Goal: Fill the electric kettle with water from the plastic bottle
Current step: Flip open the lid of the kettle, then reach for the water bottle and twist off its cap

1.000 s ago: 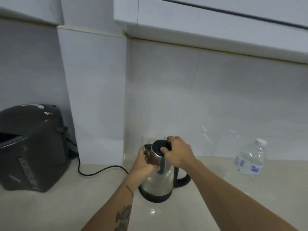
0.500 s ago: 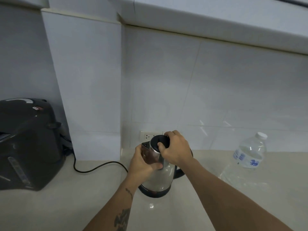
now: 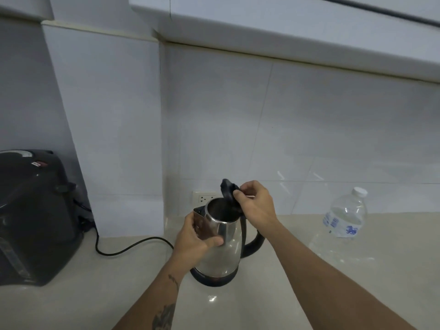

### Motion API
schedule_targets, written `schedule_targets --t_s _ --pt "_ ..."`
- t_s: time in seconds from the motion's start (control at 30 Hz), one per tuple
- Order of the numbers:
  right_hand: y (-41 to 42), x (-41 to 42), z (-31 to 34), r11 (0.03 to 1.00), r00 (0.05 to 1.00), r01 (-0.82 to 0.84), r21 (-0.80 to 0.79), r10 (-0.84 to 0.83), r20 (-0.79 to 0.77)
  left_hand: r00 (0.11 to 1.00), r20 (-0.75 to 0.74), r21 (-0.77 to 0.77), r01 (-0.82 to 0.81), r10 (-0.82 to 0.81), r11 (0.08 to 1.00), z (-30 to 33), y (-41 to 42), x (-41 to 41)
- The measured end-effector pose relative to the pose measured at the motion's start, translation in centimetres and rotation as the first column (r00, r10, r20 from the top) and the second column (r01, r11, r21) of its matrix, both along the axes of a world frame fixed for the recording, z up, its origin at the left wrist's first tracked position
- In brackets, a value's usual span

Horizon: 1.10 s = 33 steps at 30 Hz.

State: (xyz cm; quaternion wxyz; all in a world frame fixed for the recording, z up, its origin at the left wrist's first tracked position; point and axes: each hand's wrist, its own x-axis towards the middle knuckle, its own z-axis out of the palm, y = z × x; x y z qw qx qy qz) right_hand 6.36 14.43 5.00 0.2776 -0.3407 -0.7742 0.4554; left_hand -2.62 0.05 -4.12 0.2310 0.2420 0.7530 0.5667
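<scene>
Now my left hand (image 3: 195,236) has its grip wrapped around the steel body of the electric kettle (image 3: 220,244), thumb across the front just below the spout, fingers hidden behind. My right hand (image 3: 256,204) pinches the black lid (image 3: 229,194) between thumb and fingertips, closed tight on its edge. Half a second ago that lid sat flat over the mouth under my right palm; it has since swung up and back toward the handle, and I can see into the dark, open interior. The kettle stands upright on the tabletop (image 3: 309,294), long axis vertical, spout facing left and slightly away, black handle pointing right toward the plastic bottle (image 3: 345,215). That bottle stands upright too, white cap on, well apart from the kettle near the wall. A black appliance (image 3: 33,215) sits at far left.
</scene>
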Motion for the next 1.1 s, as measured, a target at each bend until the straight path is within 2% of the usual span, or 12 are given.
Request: schedule_targets --t_s 0.07,0.13,0.4,0.5,0.63,0.87,1.0,1.1 --pt "0.7 0.9 0.3 0.981 0.991 0.024 -0.194 -0.048 -0.123 1.0 0.004 -0.008 0.012 -0.012 1.0 0.0 0.0 -0.1" --pt "1.1 2.2 0.8 0.947 0.976 0.029 -0.319 -0.095 -0.194 1.0 0.008 -0.002 0.023 -0.023 1.0 0.1 0.0 0.0" --pt "3.5 5.8 -2.9 0.814 0.974 0.086 -0.575 -0.191 -0.124 0.992 0.111 0.036 0.053 -0.057 0.998 -0.6 0.2 0.1" --pt "3.5 6.0 -3.7 0.771 0.958 0.052 -0.635 -0.217 -0.186 0.991 0.114 0.044 0.063 -0.067 0.997 -0.8 0.2 0.0" --pt "3.8 6.0 -4.4 0.781 0.956 0.07 -0.621 -0.23 -0.181 0.991 0.107 0.065 0.078 -0.085 0.995 -0.5 0.3 0.4" --pt "4.0 5.7 -6.7 0.878 0.993 0.112 -0.465 -0.086 0.078 0.977 0.164 0.013 0.134 -0.134 0.991 -1.5 0.3 -0.2" --pt "3.8 5.0 -8.0 0.881 0.976 0.122 -0.457 -0.022 0.217 0.97 0.206 -0.031 0.139 -0.13 0.99 -2.9 0.2 -0.5" --pt "3.9 4.5 -9.0 0.869 0.967 0.141 -0.474 -0.017 0.256 0.964 0.212 -0.05 0.174 -0.159 0.984 -3.2 0.4 -0.9"
